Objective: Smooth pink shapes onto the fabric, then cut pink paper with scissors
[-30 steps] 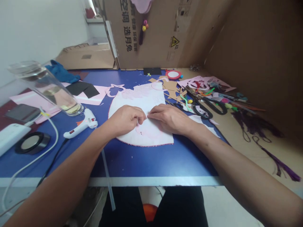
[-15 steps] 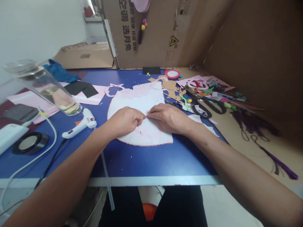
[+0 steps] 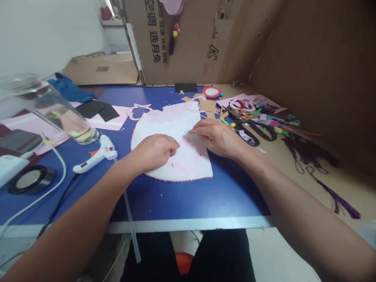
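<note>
A white rounded sheet (image 3: 173, 127) lies flat in front of me, with a thin dark red trim along its curved edge and pale pink patches on its surface. Whether it is paper or cloth I cannot tell. My left hand (image 3: 157, 152) rests on its left half, fingers curled in with thumb and forefinger pressed together. Over the right half is my right hand (image 3: 216, 137), its fingers bent and drawn together, with a gap between it and the left. Anything pinched in either hand is too small or hidden to make out.
To the left stand a glue gun (image 3: 98, 154), a glass jug (image 3: 55, 109) with liquid, and a tape roll (image 3: 31, 179). Scissors (image 3: 249, 125), paper scraps (image 3: 210, 107) and purple tassels (image 3: 337, 192) lie to the right. Cardboard walls (image 3: 194, 47) rise behind.
My right hand has moved away from the left fingertips, up and to the right, baring pink patches on the sheet. My left hand has stayed nearly in place. The view has shifted slightly.
</note>
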The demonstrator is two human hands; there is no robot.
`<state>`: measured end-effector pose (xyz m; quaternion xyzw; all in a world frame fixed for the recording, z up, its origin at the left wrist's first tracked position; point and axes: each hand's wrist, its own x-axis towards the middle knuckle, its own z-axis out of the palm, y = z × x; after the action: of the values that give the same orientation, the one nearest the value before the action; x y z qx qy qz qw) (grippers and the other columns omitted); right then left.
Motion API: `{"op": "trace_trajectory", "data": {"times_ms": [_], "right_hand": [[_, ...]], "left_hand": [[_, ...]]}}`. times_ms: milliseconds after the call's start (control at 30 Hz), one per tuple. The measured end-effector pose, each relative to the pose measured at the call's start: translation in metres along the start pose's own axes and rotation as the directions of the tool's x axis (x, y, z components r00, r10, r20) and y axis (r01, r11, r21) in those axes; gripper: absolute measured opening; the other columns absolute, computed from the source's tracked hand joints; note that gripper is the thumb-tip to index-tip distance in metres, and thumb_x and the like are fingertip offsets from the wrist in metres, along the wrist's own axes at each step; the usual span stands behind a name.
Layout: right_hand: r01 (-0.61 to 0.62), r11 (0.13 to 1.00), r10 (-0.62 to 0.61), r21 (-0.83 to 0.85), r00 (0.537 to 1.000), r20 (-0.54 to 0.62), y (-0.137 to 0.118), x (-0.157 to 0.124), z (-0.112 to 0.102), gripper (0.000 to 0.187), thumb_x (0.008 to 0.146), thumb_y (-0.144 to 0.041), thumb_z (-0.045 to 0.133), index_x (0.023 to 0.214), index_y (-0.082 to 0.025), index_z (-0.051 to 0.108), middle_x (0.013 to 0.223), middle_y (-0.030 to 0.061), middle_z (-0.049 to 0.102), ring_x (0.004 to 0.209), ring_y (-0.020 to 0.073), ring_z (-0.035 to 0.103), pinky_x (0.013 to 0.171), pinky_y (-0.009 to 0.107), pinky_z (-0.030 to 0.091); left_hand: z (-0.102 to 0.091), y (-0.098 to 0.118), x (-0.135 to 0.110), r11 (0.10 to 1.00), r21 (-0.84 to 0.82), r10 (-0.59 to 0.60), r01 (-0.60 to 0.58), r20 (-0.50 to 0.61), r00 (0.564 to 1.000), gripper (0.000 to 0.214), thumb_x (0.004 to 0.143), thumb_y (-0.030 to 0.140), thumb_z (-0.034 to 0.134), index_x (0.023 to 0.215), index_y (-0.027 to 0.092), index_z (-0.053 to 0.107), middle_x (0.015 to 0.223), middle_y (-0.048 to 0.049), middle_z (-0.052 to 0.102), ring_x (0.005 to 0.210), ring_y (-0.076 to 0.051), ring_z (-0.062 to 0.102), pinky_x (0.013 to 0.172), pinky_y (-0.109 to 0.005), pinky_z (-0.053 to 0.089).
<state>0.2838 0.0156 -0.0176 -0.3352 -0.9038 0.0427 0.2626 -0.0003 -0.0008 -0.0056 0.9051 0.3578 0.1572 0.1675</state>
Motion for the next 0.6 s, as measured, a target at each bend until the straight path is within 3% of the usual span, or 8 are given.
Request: {"op": "trace_trajectory", "data": {"times_ms": [133, 300, 467, 600], "right_hand": [[-0.065, 0.997, 0.064, -0.034, 0.998, -0.025, 0.005, -0.002, -0.006, 0.042, 0.1, -0.005, 0.054, 0.119, -0.018, 0.089, 0.116, 0.0137, 0.084, 0.107, 0.0287, 0.075, 0.091, 0.04, 0.056], [-0.077, 0.996, 0.078, -0.049, 0.997, 0.02, 0.007, -0.003, -0.007, 0.038, 0.102, -0.008, 0.057, 0.115, -0.02, 0.09, 0.109, 0.0106, 0.085, 0.1, 0.0263, 0.076, 0.087, 0.037, 0.054], [-0.096, 0.994, 0.098, -0.056, 0.995, 0.024, 0.008, -0.003, -0.007, 0.037, 0.102, -0.009, 0.058, 0.115, -0.021, 0.091, 0.105, 0.0106, 0.084, 0.098, 0.0262, 0.075, 0.086, 0.037, 0.054], [-0.107, 0.99, 0.111, -0.094, 0.993, 0.034, 0.009, -0.004, -0.007, 0.037, 0.103, -0.01, 0.058, 0.116, -0.02, 0.091, 0.105, 0.0108, 0.084, 0.098, 0.0256, 0.074, 0.085, 0.036, 0.053]], "left_hand": [[0.0, 0.003, 0.0, 0.997, 0.076, 0.005, -0.007, 0.026, 1.0, 0.027, 0.078, 0.005, 0.052, 0.075, 0.024, 0.071, 0.105, -0.0035, 0.085, 0.105, -0.025, 0.078, 0.092, -0.038, 0.058], [0.002, 0.008, 0.0, 0.987, 0.157, 0.016, -0.023, 0.045, 0.999, 0.035, 0.088, 0.006, 0.049, 0.094, 0.024, 0.078, 0.118, -0.0034, 0.084, 0.114, -0.026, 0.076, 0.093, -0.038, 0.056], [0.004, 0.015, -0.001, 0.978, 0.204, 0.026, -0.039, 0.065, 0.998, 0.024, 0.105, 0.035, 0.06, 0.116, 0.027, 0.079, 0.124, -0.0058, 0.081, 0.119, -0.029, 0.072, 0.096, -0.04, 0.054], [0.006, 0.02, -0.001, 0.956, 0.292, 0.004, -0.034, 0.104, 0.995, 0.039, 0.105, 0.053, 0.067, 0.132, 0.026, 0.076, 0.126, -0.0088, 0.076, 0.121, -0.033, 0.068, 0.092, -0.041, 0.053]]}}
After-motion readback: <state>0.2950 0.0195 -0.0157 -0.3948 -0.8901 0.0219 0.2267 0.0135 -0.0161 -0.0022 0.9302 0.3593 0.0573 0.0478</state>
